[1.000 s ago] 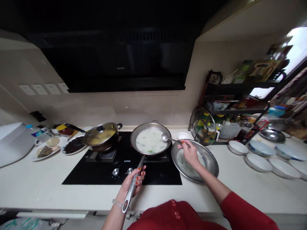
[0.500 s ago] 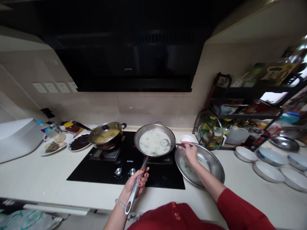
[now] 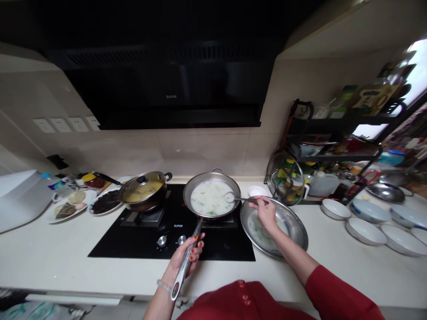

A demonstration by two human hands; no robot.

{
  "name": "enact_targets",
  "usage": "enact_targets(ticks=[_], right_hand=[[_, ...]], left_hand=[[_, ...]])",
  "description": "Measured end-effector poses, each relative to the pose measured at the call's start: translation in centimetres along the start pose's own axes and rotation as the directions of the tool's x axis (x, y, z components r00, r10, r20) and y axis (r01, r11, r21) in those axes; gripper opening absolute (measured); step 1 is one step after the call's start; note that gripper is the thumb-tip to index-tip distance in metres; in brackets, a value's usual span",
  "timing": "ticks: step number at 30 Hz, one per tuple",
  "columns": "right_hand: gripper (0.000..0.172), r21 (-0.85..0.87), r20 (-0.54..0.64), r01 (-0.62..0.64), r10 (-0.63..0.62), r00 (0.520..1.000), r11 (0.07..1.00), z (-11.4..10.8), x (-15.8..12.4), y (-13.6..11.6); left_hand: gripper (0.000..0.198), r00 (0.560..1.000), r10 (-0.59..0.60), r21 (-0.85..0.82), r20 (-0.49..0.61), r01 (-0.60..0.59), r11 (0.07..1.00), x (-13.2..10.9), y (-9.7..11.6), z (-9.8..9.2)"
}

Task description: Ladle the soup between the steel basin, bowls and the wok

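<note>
My left hand [image 3: 187,256] is wrapped round the long metal handle of a frying pan [image 3: 187,189] on the right burner. White porridge [image 3: 211,198] with green bits fills much of the pan. My right hand [image 3: 266,214] grips the dark handle of a ladle [image 3: 230,197], whose bowl sits at the right side of the porridge. Below my right forearm stands a wide steel basin [image 3: 295,224] with some pale, green-flecked liquid in it; the arm covers part of it.
A lidded pot [image 3: 143,192] is on the left burner of the black gas stove [image 3: 133,244]. Plates of food [image 3: 106,201] lie left of it. Behind the basin are a small white bowl [image 3: 256,191] and a leaning glass lid [image 3: 285,178]. Several bowls [image 3: 366,231] and a rack [image 3: 336,155] stand right.
The whole scene has shifted slightly left as my head turned a little right. Both hands keep their holds, and the ladle stays at the right side of the porridge.
</note>
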State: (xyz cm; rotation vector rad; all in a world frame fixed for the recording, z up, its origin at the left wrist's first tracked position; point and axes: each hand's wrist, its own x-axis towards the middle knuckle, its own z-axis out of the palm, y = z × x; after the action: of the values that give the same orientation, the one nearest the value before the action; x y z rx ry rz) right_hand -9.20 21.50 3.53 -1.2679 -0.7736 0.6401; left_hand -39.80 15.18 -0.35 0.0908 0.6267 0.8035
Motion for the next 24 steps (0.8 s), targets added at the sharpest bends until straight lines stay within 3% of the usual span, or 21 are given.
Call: enact_targets(ticks=[16, 24], right_hand=[[0.016, -0.019, 0.023, 0.018, -0.017, 1.000, 1.000, -0.24, -0.44, -0.18], [0.014, 0.106, -0.035, -0.046, 0.050, 0.998, 0.993, 0.02, -0.35, -0.04]], left_hand=[[0.021, 0.999, 0.029, -0.029, -0.030, -0.030, 0.999, -0.27, -0.16, 0.59], [0.020, 1.000, 0.022, -0.011, -0.006, -0.022, 1.000, -0.03, -0.15, 0.17]])
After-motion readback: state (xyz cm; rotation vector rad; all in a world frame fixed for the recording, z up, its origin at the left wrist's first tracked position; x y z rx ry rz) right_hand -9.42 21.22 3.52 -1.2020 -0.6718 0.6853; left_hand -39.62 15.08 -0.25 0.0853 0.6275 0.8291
